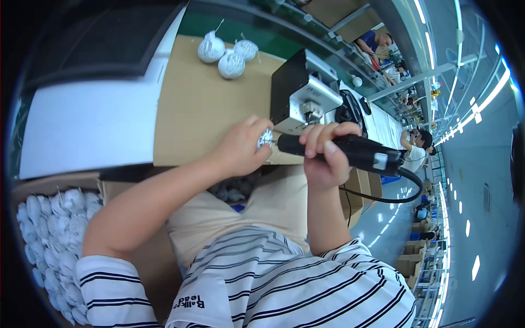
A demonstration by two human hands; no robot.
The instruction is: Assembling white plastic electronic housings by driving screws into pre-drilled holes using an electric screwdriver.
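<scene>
My left hand (pixel 244 145) is closed round a small white-and-silver patterned ball (pixel 265 139) at the near edge of the bench. In my right hand (pixel 328 156) lies a thick black corded tool, shaped like an electric screwdriver (pixel 369 155), gripped near its nose. Its thin tip points left and meets or nearly meets the ball; the exact contact is too small to tell. Most of the ball is hidden by my left fingers. Three white patterned balls (pixel 231 65) with strings rest together at the far side of the brown cardboard sheet (pixel 191 109).
A black box with a silver front (pixel 306 90) stands right of the cardboard. White sheeting (pixel 93 126) covers the bench at left. Below it, a carton holds many similar balls (pixel 63 235). The tool's black cable (pixel 413 188) loops at right. Co-workers (pixel 418 147) sit farther off.
</scene>
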